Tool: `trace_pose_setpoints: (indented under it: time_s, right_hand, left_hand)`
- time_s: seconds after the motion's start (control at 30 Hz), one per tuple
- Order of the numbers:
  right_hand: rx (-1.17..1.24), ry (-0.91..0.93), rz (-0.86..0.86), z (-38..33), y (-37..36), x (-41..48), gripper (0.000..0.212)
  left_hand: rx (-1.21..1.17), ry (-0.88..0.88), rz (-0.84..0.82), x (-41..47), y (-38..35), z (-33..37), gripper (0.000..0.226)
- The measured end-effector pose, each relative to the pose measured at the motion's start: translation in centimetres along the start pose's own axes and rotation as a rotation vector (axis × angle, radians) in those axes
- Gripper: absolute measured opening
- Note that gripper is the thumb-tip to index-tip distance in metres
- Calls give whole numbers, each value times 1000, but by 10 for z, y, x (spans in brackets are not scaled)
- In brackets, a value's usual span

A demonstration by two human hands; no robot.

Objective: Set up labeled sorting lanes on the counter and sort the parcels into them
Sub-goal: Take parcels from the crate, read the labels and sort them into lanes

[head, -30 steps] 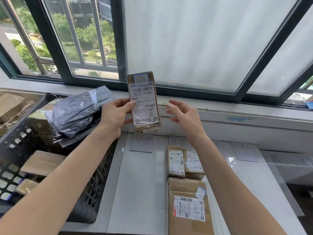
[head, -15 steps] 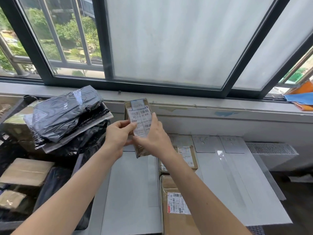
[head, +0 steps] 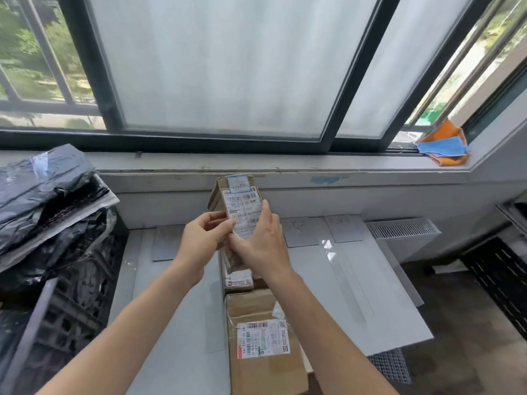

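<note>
Gripping a small brown cardboard parcel (head: pixel 219 195) upright at the centre of the frame, over the far part of the white counter (head: pixel 176 309), with its white shipping label (head: pixel 243 205) facing the camera and its lower end hidden behind the hands. Pinching the parcel's left edge with the left hand (head: pixel 203 238), thumb and fingertips curled onto it. Clasping the right edge with the right hand (head: pixel 263 246), fingers bent over the label.

Directly below the hands, lying flat on the counter: another small labelled parcel (head: pixel 239 282), partly hidden, and nearer the bottom edge a large brown cardboard box (head: pixel 265 369) with a white barcode label on top. Along the counter's far edge, lying flat: grey label cards (head: pixel 299 232), writing too faint to read.

At the left of the frame, heaped on a black slatted crate (head: pixel 71 309): black plastic mailer bags (head: pixel 42 189). At the upper right, on the window sill (head: pixel 313 163): orange and blue cloths (head: pixel 442 146).
</note>
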State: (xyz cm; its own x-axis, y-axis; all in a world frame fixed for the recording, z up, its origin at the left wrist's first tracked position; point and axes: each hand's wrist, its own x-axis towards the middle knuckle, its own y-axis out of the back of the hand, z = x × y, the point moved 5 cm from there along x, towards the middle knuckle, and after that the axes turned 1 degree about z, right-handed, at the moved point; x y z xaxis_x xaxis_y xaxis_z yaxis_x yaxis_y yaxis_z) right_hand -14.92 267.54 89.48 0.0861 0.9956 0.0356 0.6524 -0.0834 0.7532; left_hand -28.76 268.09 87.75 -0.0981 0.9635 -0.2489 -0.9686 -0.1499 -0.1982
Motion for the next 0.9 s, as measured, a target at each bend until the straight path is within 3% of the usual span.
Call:
trace_pose_setpoints:
  time_s: [0.27, 0.3, 0.4, 0.5, 0.9]
  right_hand:
    - [95, -32, -2, 101, 70, 47, 110]
    - [126, -39, -9, 118, 80, 54, 104]
    - [223, -55, -5, 174, 115, 81, 59]
    - [339, -129, -9, 228, 147, 103, 36]
    - [414, -354, 36, 398, 207, 135, 25]
  left_hand:
    - [35, 38, -18, 28, -123, -36, 18]
    - [45, 42, -5, 32, -140, -42, 17]
    - [88, 72, 4, 47, -191, -62, 16]
    - [77, 116, -12, 58, -240, -81, 14]
    - [149, 284, -151, 92, -400, -168, 21]
